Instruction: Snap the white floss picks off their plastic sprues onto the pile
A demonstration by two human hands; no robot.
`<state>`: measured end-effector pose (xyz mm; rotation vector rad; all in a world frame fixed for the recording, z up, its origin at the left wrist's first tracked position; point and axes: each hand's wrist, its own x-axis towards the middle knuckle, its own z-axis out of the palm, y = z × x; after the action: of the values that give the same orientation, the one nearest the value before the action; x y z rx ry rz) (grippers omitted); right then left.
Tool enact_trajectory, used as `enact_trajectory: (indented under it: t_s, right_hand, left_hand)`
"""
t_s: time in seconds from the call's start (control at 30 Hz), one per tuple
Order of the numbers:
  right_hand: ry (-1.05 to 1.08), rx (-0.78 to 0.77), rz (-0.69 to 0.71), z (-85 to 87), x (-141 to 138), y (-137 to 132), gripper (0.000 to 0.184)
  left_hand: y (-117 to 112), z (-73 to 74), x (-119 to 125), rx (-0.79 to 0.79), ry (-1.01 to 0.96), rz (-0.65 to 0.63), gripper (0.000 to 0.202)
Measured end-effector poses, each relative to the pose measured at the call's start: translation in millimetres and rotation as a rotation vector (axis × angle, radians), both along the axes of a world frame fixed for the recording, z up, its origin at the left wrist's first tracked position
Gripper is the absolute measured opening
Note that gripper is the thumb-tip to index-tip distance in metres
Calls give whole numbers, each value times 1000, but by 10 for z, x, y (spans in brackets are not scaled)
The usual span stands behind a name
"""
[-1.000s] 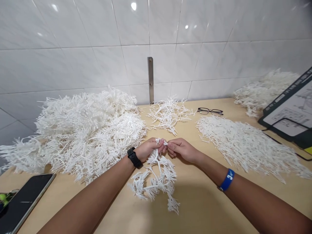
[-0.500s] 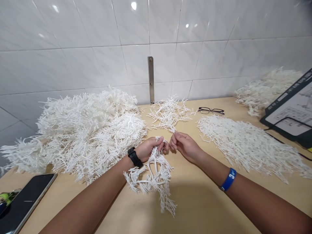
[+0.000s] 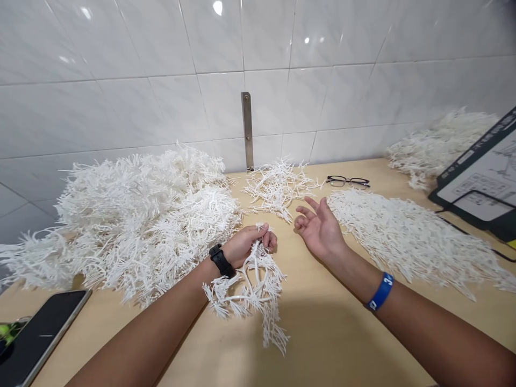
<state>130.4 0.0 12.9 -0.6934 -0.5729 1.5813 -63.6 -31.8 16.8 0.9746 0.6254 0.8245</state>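
My left hand [image 3: 250,243], with a black watch on its wrist, is closed around the top of a bunch of white plastic branched strips [image 3: 250,293] that hangs down onto the wooden table [image 3: 322,333]. My right hand [image 3: 319,226], a blue band on its wrist, hovers to the right of it with the palm turned up and the fingers spread, holding nothing. It is between a small heap of bare white stems [image 3: 278,187] and a flat spread of loose white pieces [image 3: 407,236].
A big pile of white branched strips [image 3: 133,215] fills the left of the table. Another white pile [image 3: 435,142] lies at the far right by a dark-framed board [image 3: 479,183]. Glasses [image 3: 347,182] rest near the tiled wall. A phone [image 3: 36,333] lies at the front left.
My right hand has let go of the bunch's tip, moved right and up, and spread its fingers. My left hand has kept its hold on the bunch.
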Motion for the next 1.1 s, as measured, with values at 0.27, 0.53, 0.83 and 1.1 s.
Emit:
enact_trajectory:
  t_s: [0.27, 0.53, 0.83, 1.1]
  right_hand:
    - [-135, 0, 229, 11, -106, -89, 28]
    - [-186, -150, -250, -77, 116, 225, 23]
    - [-641, 221, -101, -90, 33, 107, 15]
    - [-750, 591, 567, -36, -173, -213, 26]
  left_hand:
    - [7, -14, 1, -3, -17, 13, 42]
    - [9, -40, 1, -9, -14, 18, 42]
    - [18, -60, 5, 43, 14, 17, 42]
    - [-28, 11, 50, 176, 227, 14, 41]
